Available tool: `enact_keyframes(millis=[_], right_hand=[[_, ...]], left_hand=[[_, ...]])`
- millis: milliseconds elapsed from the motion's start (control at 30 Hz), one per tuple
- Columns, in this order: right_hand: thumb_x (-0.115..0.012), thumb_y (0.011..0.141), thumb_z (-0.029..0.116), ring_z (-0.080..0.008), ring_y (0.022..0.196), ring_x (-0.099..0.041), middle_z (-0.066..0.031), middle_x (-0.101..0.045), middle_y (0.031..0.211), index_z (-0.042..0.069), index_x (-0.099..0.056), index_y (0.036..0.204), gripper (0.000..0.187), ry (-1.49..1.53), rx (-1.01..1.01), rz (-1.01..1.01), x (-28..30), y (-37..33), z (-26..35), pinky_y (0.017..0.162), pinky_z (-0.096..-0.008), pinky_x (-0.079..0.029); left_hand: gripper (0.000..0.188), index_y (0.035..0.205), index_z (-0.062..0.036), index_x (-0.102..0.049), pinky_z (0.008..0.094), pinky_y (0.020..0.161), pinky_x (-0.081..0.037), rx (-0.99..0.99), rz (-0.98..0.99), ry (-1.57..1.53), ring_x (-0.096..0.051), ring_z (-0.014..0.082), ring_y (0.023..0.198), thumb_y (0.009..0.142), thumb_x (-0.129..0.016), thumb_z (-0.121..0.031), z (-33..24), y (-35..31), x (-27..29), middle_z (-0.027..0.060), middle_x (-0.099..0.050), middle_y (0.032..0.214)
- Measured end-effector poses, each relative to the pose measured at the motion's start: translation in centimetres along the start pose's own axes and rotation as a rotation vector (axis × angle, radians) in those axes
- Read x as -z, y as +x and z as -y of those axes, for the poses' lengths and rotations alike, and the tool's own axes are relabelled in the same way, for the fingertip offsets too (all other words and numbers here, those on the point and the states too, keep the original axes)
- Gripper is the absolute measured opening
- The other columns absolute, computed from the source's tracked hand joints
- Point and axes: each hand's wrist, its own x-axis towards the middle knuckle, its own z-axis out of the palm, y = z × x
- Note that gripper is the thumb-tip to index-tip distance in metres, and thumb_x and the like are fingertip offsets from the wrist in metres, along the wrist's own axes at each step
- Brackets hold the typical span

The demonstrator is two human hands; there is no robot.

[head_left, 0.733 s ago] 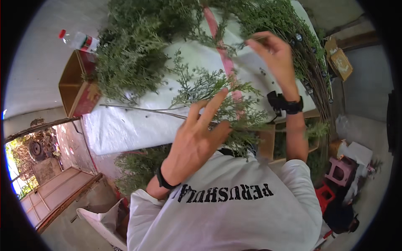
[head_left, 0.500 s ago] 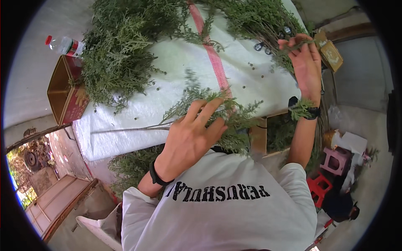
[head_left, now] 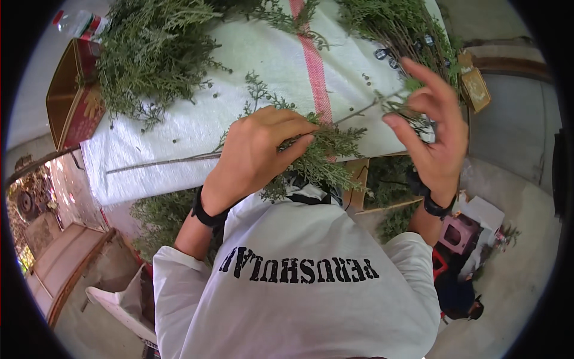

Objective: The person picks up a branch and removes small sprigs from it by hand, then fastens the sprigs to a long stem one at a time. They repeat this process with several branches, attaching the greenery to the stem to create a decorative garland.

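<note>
My left hand (head_left: 254,149) is closed on a leafy evergreen sprig (head_left: 326,149), pinching it between thumb and fingers over the near edge of the white-covered table. A long bare stem (head_left: 161,161) runs out to the left from beneath this hand. On the other side a thin twig (head_left: 356,112) slants up toward my right hand (head_left: 436,131). That hand is raised with thumb and forefinger spread wide. Some green leaves (head_left: 412,110) show at its fingers, slightly blurred; whether they touch the hand I cannot tell.
A heap of evergreen branches (head_left: 152,54) covers the table's far left, beside a red and gold box (head_left: 75,107) and a plastic bottle (head_left: 78,24). Bundled branches (head_left: 394,30) lie at the far right. Below the table's edge is a cardboard box (head_left: 357,185) near more greenery.
My right hand has come down and inward from the bundle at the far right, its fingers opening. The left hand has shifted slightly left with the sprig. The whole view has shifted a little.
</note>
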Motion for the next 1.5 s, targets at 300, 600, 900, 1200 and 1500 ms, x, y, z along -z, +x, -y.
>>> enact_keyframes(millis=[300,600,900,1200,1500], right_hand=[[-0.073,0.084,-0.006,-0.0234,0.087,-0.064,-0.0117,-0.068,0.098,-0.001,-0.069,0.107,0.024,-0.019,0.172,0.277,-3.7,1.1,-1.4,0.08,-0.0306,-0.051],[-0.073,0.084,-0.004,-0.0251,0.086,-0.064,-0.0108,-0.067,0.095,-0.001,-0.067,0.102,0.019,-0.029,0.127,0.401,-3.4,1.1,-3.6,0.078,-0.0326,-0.05],[-0.073,0.085,-0.002,-0.0242,0.085,-0.063,-0.0105,-0.064,0.093,-0.002,-0.065,0.099,0.016,-0.127,0.239,0.398,-4.6,1.4,-4.8,0.077,-0.0317,-0.049],[-0.072,0.085,-0.005,-0.022,0.084,-0.063,-0.0116,-0.064,0.093,-0.003,-0.065,0.101,0.017,0.121,0.015,0.447,-5.2,1.0,-4.7,0.076,-0.0316,-0.05],[-0.073,0.084,-0.006,-0.0206,0.08,-0.065,-0.0112,-0.066,0.094,-0.004,-0.067,0.099,0.016,0.016,0.059,0.547,-4.5,1.7,-4.5,0.072,-0.0308,-0.052]], left_hand=[[0.011,0.083,-0.0041,-0.067,0.0413,0.066,-0.053,0.104,0.061,-0.129,-0.066,0.0315,0.075,0.086,-0.073,-0.013,-0.7,0.1,0.2,0.0092,-0.069,0.085],[0.01,0.09,-0.0044,-0.07,0.0424,0.064,-0.053,0.125,0.041,-0.077,-0.067,0.0328,0.074,0.087,-0.071,-0.014,-0.7,0.6,-0.9,0.0097,-0.069,0.087],[0.012,0.093,-0.004,-0.073,0.0438,0.062,-0.051,0.128,0.125,-0.096,-0.066,0.0358,0.069,0.09,-0.068,-0.015,-0.1,1.3,0.0,0.0151,-0.069,0.078],[0.015,0.083,-0.0035,-0.069,0.0461,0.058,-0.048,0.066,0.106,-0.077,-0.063,0.0373,0.065,0.09,-0.066,-0.016,0.3,1.2,-0.3,0.0155,-0.066,0.072],[0.017,0.078,-0.0023,-0.064,0.0445,0.057,-0.048,0.034,0.092,-0.008,-0.063,0.0366,0.065,0.089,-0.066,-0.015,0.1,0.9,-0.7,0.0149,-0.065,0.072]])
